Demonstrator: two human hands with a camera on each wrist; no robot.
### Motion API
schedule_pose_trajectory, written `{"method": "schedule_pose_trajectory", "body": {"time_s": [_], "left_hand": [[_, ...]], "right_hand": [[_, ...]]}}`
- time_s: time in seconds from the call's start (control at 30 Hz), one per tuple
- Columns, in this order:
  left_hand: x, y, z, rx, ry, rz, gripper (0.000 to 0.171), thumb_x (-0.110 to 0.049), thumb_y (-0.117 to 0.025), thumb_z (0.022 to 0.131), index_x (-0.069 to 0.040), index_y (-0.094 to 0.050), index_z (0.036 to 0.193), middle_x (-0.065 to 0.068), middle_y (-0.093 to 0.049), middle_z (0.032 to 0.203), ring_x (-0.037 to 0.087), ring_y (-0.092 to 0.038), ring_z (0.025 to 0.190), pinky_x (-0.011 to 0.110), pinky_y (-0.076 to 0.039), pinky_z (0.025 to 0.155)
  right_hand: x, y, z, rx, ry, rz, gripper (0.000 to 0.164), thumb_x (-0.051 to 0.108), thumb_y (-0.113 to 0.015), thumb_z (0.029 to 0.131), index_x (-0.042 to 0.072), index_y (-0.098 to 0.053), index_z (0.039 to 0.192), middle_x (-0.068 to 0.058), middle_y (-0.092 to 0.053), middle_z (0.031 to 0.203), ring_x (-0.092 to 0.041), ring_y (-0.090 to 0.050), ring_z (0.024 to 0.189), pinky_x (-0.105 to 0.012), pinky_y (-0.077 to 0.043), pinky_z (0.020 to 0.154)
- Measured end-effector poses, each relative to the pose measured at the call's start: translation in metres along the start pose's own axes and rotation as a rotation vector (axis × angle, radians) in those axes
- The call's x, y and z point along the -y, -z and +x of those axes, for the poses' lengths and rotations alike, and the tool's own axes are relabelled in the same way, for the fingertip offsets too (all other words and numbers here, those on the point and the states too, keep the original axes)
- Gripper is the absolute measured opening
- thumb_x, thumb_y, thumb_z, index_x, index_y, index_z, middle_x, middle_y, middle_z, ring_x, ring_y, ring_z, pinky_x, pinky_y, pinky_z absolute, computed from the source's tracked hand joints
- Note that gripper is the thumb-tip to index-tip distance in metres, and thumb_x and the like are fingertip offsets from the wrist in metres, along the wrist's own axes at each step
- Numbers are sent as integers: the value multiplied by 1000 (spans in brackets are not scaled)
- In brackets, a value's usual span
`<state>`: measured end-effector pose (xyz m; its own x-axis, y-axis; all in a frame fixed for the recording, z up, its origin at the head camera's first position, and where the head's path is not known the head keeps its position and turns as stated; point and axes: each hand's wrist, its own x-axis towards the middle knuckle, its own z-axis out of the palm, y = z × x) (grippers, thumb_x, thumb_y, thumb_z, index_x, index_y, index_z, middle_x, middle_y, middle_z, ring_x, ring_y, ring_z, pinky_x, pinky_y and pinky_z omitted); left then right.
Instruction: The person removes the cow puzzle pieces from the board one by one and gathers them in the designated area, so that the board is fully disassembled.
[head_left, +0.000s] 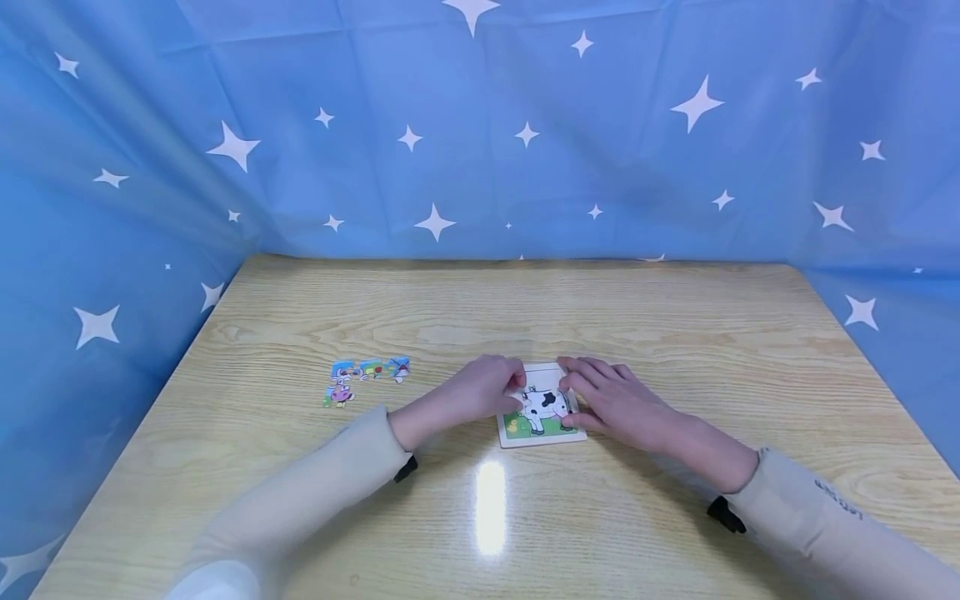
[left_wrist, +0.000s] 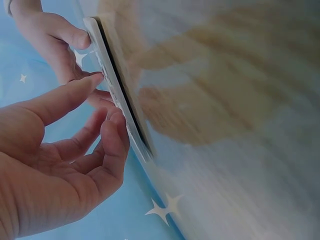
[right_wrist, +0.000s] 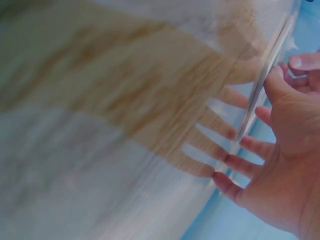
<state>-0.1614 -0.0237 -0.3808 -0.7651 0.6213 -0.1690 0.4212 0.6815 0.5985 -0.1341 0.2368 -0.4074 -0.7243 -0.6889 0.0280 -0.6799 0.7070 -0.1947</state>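
A small jigsaw puzzle board (head_left: 555, 432) with a light frame lies flat on the table, showing a black-and-white cow on green grass. My left hand (head_left: 483, 390) is at its left side, its thumb tip and bent fingertips touching the board's face. In the left wrist view, thumb and fingers (left_wrist: 116, 127) stand apart with no piece visible between them. On the right, my right hand (head_left: 621, 402) spreads its fingers along the board's far right edge, with the thumb (head_left: 581, 421) resting near the picture's lower right. My hands hide parts of both side edges.
Several loose puzzle pieces (head_left: 342, 393) lie in a group left of the board, in blue, green and pink. The wooden table (head_left: 660, 317) reaches back to a blue curtain (head_left: 480, 167) with white stars. A bright light reflection (head_left: 491, 508) shows on the tabletop.
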Motion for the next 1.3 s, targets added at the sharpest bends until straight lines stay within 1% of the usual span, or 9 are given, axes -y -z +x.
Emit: {"method": "schedule_pose_trajectory", "body": {"time_s": [0.1,0.3,0.5,0.63,0.73,0.9,1.1,1.3], "left_hand": [[-1,-1,4,8,12,16,23,-6,-85,97,0,-71,114,4,-61,92,17,-52,85,31,-48,82],[-2,-2,10,27,29,32,32,-9,-88,95,0,-71,119,7,-66,102,18,-55,91,32,-51,88],[-4,-3,13,39,32,42,33,-10,-90,94,-1,-71,119,6,-64,101,18,-54,92,32,-50,87],[-5,-4,15,52,38,50,35,-12,-90,94,-1,-71,122,5,-64,103,17,-54,93,31,-49,88],[-6,-6,17,60,38,74,40,-16,-92,93,0,-72,124,5,-64,105,16,-54,94,30,-49,88],[-7,-8,18,58,42,116,45,-19,-95,90,-1,-72,124,5,-64,107,16,-54,94,28,-50,87],[-10,-9,17,51,64,90,46,-17,-97,87,-1,-71,121,4,-61,104,16,-52,92,28,-49,85],[-11,-8,21,69,94,45,46,-13,-97,86,2,-70,119,3,-57,98,16,-50,91,27,-47,83]], "right_hand": [[0,0,0,2,-2,7,34,37,-73,107,15,-59,129,-21,-52,162,-44,-51,147,-64,-50,101],[0,0,0,2,-1,5,34,37,-74,107,15,-59,129,-21,-53,162,-43,-51,146,-63,-50,101],[-1,0,0,-4,3,4,34,37,-74,107,15,-59,129,-21,-53,162,-43,-51,147,-64,-50,101],[-2,-1,0,-3,5,9,34,36,-73,107,15,-59,129,-21,-52,162,-44,-51,147,-65,-50,102],[-2,-1,0,-2,7,12,34,36,-73,107,14,-59,129,-22,-52,162,-45,-51,147,-66,-50,102],[-2,-1,1,0,7,13,33,36,-73,108,15,-59,128,-22,-52,162,-45,-50,147,-67,-49,103],[-1,-1,1,-1,7,16,33,36,-73,107,15,-58,127,-23,-52,162,-46,-50,147,-67,-49,103],[-2,-1,1,-7,10,15,33,35,-74,107,15,-59,127,-23,-52,162,-46,-51,147,-66,-49,102]]}}
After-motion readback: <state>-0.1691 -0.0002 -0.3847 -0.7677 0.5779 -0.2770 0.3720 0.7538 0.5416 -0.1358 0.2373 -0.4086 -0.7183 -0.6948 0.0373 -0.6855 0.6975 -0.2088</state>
